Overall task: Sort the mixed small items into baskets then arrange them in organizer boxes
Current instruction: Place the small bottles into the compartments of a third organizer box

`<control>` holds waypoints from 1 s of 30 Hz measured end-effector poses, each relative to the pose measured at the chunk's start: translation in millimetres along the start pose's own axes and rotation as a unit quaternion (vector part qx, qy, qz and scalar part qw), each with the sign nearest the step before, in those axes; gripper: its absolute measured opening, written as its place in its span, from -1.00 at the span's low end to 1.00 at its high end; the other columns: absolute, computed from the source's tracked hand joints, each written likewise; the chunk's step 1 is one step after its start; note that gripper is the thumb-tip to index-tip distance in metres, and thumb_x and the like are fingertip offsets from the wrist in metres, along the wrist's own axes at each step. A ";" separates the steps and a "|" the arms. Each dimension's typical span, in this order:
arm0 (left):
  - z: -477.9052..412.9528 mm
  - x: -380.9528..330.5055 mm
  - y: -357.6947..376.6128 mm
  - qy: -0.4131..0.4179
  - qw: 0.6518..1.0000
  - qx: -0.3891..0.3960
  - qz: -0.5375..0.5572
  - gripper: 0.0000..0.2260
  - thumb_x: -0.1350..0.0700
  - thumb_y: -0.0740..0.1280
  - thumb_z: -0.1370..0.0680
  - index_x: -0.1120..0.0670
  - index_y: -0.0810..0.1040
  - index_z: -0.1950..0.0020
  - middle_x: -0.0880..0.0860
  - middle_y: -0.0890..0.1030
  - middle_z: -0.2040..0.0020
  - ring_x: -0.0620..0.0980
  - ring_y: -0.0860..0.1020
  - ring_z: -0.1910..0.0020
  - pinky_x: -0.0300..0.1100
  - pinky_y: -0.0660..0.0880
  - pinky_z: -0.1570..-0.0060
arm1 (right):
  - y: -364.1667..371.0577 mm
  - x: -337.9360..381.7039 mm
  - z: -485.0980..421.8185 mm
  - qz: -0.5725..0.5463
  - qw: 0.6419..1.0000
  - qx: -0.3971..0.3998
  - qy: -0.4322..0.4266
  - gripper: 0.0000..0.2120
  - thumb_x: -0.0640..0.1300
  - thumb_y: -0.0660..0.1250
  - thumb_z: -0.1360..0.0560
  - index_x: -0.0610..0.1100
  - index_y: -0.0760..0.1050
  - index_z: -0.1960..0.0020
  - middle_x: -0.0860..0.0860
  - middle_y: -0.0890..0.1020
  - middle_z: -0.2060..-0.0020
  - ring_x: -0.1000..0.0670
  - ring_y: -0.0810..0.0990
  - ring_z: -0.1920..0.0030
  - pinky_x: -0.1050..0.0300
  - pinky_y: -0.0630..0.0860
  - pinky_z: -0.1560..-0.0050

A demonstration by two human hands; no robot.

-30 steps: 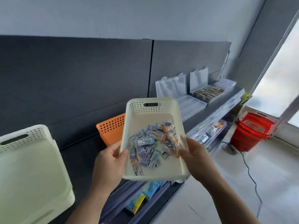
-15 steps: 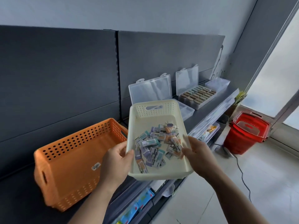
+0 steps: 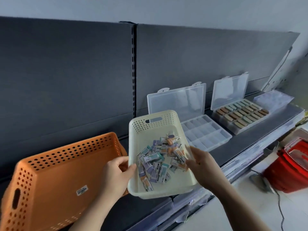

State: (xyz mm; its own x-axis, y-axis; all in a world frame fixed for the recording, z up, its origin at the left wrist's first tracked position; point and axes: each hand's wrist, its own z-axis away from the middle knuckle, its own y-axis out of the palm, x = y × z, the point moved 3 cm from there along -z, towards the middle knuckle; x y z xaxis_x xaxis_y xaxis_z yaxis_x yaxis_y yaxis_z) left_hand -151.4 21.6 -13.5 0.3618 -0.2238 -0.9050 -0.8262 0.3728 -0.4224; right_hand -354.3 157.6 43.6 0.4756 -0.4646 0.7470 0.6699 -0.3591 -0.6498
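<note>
I hold a cream perforated basket [image 3: 150,125] above the dark shelf, tilted a little toward me. My left hand [image 3: 116,174] grips its left rim and my right hand [image 3: 203,162] grips its right rim. Inside lies a loose heap of small wrapped items [image 3: 158,160] in purple, teal and orange. Just beyond the basket sits an open clear organizer box [image 3: 208,135] with bare compartments, lid propped up. Further right stands a second open organizer box [image 3: 241,115] filled with rows of brown and green pieces.
An orange perforated basket [image 3: 55,177] sits on the shelf at my left, touching the cream one's side. A closed clear box [image 3: 273,99] lies at the far right of the shelf. A red shopping basket [image 3: 290,170] stands on the floor to the right, a cable beside it.
My view has swung right along the shelf: the pale basket at the left is out of sight, the orange basket and organizer boxes loom larger. Both hands still hold the cream basket.
</note>
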 end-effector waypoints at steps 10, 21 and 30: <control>27.0 12.8 -33.3 -0.087 0.970 -0.184 -0.134 -0.86 0.13 0.50 -0.42 -0.08 0.59 0.18 -0.13 0.62 0.31 -0.32 0.54 0.23 -0.45 0.44 0.30 | 52.8 2.6 -61.4 0.000 0.978 0.169 -0.123 -0.70 -0.29 0.19 -0.50 0.08 0.54 0.03 0.11 0.69 0.21 0.09 0.65 0.24 -0.02 0.60 0.20; 25.8 18.6 -30.9 -0.145 0.912 -0.147 -0.356 -0.75 -0.13 0.47 -0.40 -0.03 0.48 0.19 -0.13 0.46 0.30 -0.17 0.41 0.34 -0.25 0.32 0.43 | 77.4 -21.4 -73.8 -0.042 0.953 0.270 -0.130 -0.78 -0.33 0.18 -0.50 -0.03 0.48 0.07 0.08 0.62 0.33 0.28 0.54 0.40 0.41 0.36 0.48; -22.5 5.2 4.0 -0.050 0.891 0.105 -0.438 -0.64 -0.16 0.31 -0.51 -0.06 0.54 -0.26 -0.08 0.57 -0.16 -0.07 0.43 -0.19 -0.12 0.38 -0.23 | 58.2 0.9 -112.9 0.044 0.956 0.179 -0.228 -0.68 -0.13 0.34 -0.52 -0.01 0.49 -0.27 0.15 0.55 -0.20 0.11 0.50 -0.19 0.31 0.38 -0.14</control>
State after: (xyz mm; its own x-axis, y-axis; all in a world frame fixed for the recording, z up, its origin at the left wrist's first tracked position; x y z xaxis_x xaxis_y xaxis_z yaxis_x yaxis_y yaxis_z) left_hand -162.5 1.6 -18.8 0.8737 -0.4347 -0.2182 -0.1117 0.2573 -0.9599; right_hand -379.2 44.8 -9.4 0.6841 -0.0491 0.7277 0.7287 0.0027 -0.6849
